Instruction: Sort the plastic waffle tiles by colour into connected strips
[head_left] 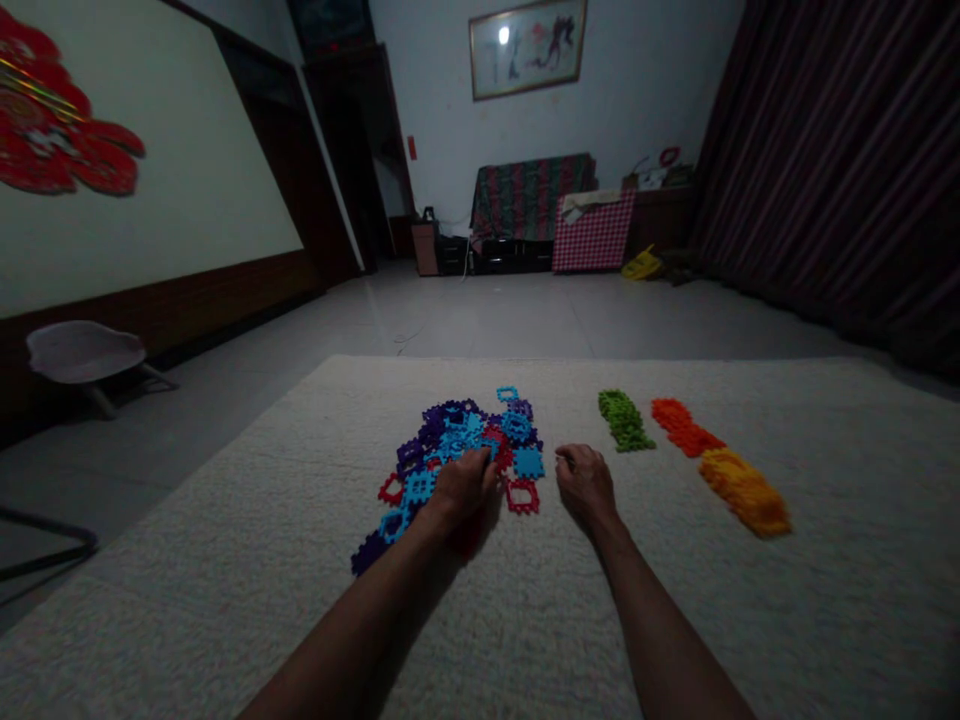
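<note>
A mixed heap of notched plastic puzzle tiles point(420, 487) in blue, purple and red lies on the pale mat. My left hand point(463, 487) rests over the heap's near side with its fingers closed. A blue tile shows at its fingertips, but whether they grip it is hidden. To the heap's right, my right hand point(587, 482) is held low over the mat, fingers curled in and no tile visible in them. Between the hands lie a red square frame tile point(523, 497) and a solid blue tile point(529, 462).
Sorted rows of green tiles point(624, 420), red-orange tiles point(684, 427) and yellow-orange tiles point(742, 490) lie on the mat point(847, 600) to the right. A small stool point(86, 352) stands at the left, with a dark metal leg point(52, 545) nearer me.
</note>
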